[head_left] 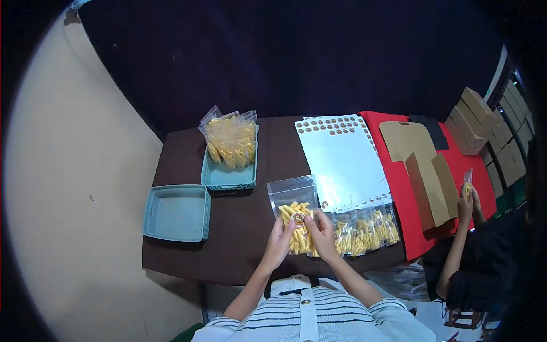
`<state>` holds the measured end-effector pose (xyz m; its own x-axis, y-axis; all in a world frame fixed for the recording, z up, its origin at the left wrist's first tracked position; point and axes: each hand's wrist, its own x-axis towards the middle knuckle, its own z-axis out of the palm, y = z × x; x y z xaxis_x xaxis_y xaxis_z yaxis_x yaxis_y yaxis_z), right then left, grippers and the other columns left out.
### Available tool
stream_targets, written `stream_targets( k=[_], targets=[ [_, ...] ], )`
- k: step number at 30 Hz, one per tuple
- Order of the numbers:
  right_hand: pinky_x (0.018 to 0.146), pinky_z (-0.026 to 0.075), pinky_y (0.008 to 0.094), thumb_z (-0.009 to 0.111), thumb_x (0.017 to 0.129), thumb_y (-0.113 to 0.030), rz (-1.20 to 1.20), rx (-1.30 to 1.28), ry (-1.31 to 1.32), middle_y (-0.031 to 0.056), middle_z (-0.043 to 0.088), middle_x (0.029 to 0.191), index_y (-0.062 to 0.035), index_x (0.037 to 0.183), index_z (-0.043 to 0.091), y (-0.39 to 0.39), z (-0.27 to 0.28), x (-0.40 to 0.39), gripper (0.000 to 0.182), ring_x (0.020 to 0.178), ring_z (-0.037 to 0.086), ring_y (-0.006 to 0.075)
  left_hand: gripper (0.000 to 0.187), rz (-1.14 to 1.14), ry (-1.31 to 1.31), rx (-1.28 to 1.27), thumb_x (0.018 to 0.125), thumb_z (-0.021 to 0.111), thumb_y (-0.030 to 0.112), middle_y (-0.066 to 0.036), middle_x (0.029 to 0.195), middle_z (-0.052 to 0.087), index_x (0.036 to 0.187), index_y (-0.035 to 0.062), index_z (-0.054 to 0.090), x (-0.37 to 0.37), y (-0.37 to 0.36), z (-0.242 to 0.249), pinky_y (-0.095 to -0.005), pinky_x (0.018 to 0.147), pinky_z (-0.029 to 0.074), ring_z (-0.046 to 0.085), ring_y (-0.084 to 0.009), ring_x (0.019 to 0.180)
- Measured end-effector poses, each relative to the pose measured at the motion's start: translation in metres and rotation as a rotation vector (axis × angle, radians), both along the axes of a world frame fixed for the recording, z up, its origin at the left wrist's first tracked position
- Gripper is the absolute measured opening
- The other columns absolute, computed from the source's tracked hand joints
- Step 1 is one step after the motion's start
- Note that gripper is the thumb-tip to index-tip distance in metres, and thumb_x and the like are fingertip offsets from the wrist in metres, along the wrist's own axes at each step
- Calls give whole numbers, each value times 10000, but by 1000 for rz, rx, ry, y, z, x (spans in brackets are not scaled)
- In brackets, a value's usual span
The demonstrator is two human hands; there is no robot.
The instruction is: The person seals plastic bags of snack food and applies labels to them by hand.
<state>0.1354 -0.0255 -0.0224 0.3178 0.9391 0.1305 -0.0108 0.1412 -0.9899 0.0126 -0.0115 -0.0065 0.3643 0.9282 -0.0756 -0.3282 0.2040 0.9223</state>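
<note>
A clear zip bag of yellow stick-shaped snacks (293,242) is held near the table's front edge, its clear top pointing away from me. On its front is a round-looking brown and red sticker (298,219). My left hand (277,245) grips the bag's left side, thumb beside the sticker. From the right, my right hand (323,238) grips the other side, its thumb at the sticker's edge. Just right of that hand lies a row of several filled snack bags (367,231), some overlapping. Behind the bags is a white sticker sheet (342,165) with stickers along its top and right edges.
A blue-green basket (229,187) heaped with filled bags (231,137) stands at the back left. Nearer is another blue-green basket (178,236) with nothing in it. On the red cloth (405,228) sits an open cardboard box (427,185). A co-worker's hands (468,205) hold a small bag.
</note>
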Motion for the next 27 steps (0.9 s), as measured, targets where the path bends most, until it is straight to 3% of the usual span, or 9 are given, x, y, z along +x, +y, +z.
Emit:
stream_targets(
  k=[8,12,16,18,20,22,24,26,27],
  targets=[
    [520,316,178,553,867,-173,248,-150,109,-48,471,702,-34,923,553,1,10,20,150,608,389,10,355,-72,147,47,912,461,157,-59,1125,504,1225,14,375,-15,13,-2,-257,874,405,508,-111,1012],
    [519,315,178,564,858,-165,254,-123,33,-55,466,699,-28,927,558,-3,20,23,153,604,389,13,303,137,50,220,885,509,111,-87,1112,512,1160,1,444,-23,31,12,-278,838,449,517,-133,995],
    [585,363,180,576,845,-151,333,-197,25,-28,498,769,-31,942,561,-5,14,33,155,654,439,43,107,317,171,282,854,558,55,-43,891,576,914,-32,582,-26,41,14,-211,717,447,551,-88,804],
    [628,381,202,600,825,-173,308,-56,-196,5,503,831,-32,985,549,-3,13,38,220,721,466,68,97,336,192,349,849,561,47,-43,874,576,896,-35,579,-25,39,16,-210,694,448,550,-87,787],
    [681,396,247,637,784,-189,259,-10,-157,35,513,905,-39,1033,536,3,16,45,307,815,485,114,88,358,215,416,843,564,40,-44,858,576,878,-39,577,-22,35,20,-210,671,448,550,-85,770],
    [722,401,291,664,746,-201,10,200,-473,49,525,940,-62,1074,525,6,49,50,382,874,487,160,77,383,397,582,820,579,23,-60,822,575,862,-40,569,-19,29,28,-217,654,447,559,-108,755],
    [785,367,333,688,711,-209,-33,174,-569,58,531,969,-79,1045,554,2,80,46,383,910,490,195,71,399,461,683,798,589,11,-86,818,575,854,-29,572,-17,29,24,-240,646,454,571,-149,738],
    [827,314,351,694,700,-234,33,296,-1033,57,530,960,-88,998,585,2,95,42,350,898,497,198,72,384,531,797,788,589,3,-101,819,576,855,-22,577,-13,26,27,-263,656,463,578,-188,734],
    [818,282,357,683,705,-216,63,326,-1022,43,542,888,-85,907,599,5,96,34,255,845,505,187,72,362,532,820,785,588,0,-103,821,580,853,-22,577,-13,25,26,-279,657,470,582,-194,742]
  ],
)
